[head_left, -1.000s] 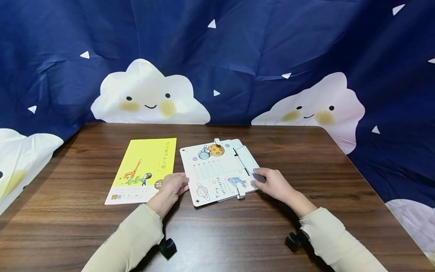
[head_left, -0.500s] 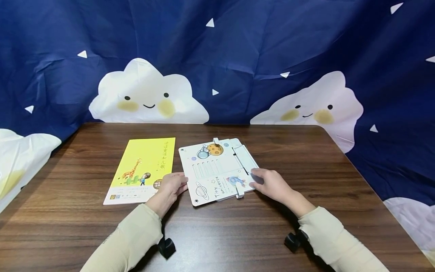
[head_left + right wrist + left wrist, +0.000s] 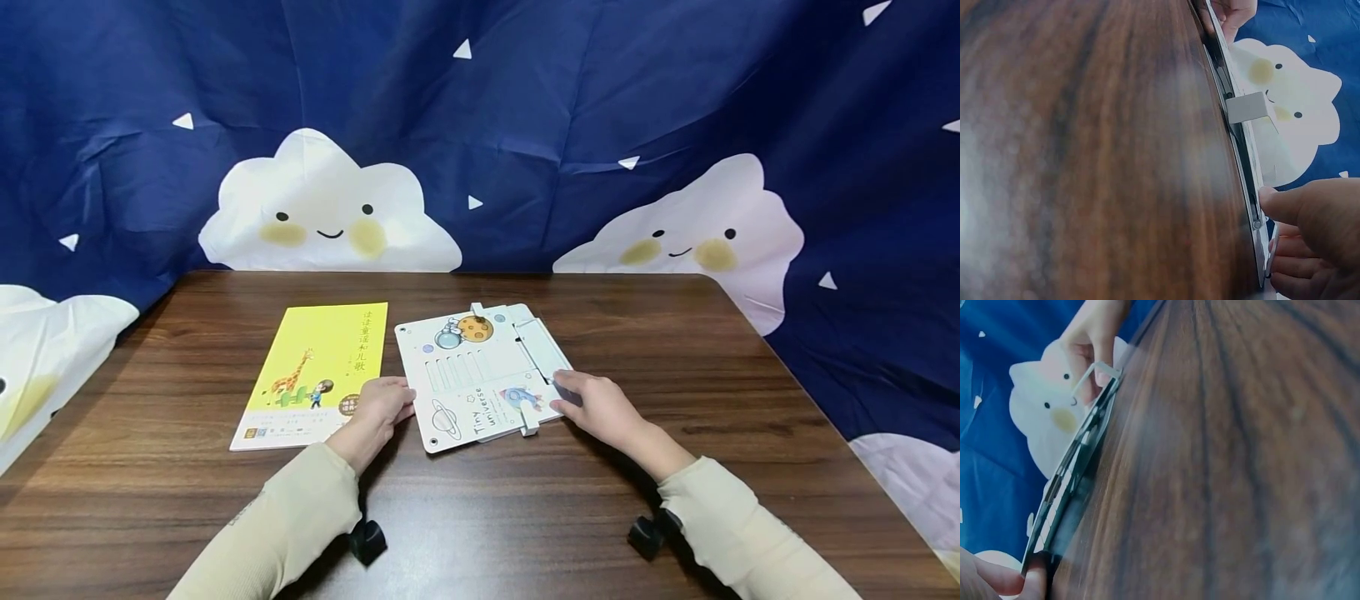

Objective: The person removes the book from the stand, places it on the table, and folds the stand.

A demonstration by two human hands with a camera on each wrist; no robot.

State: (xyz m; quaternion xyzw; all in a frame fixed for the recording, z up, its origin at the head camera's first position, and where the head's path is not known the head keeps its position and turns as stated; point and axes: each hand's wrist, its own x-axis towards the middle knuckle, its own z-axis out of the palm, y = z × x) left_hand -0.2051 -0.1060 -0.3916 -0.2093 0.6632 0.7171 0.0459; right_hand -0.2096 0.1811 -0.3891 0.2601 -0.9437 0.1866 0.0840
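Observation:
A white folded book stand (image 3: 457, 375), printed with a planet, a rocket and the words "Tiny universe", lies slightly askew at the table's middle. White page clips stick out at its far and near edges; the near clip (image 3: 529, 421) is close to my right hand. My left hand (image 3: 378, 412) pinches the stand's left edge, thumb above and a finger below in the left wrist view. At the right edge, my right hand (image 3: 603, 408) grips the stand by its hinged end flap. In the right wrist view that hand (image 3: 1322, 231) has its thumb against the board and its other fingers curled at the edge.
A yellow book (image 3: 322, 350) with a giraffe and a child on its cover lies left of the stand, partly behind my left hand. Both rest on a dark wooden table (image 3: 495, 533). A blue cloth (image 3: 510, 108) with smiling clouds hangs behind the table.

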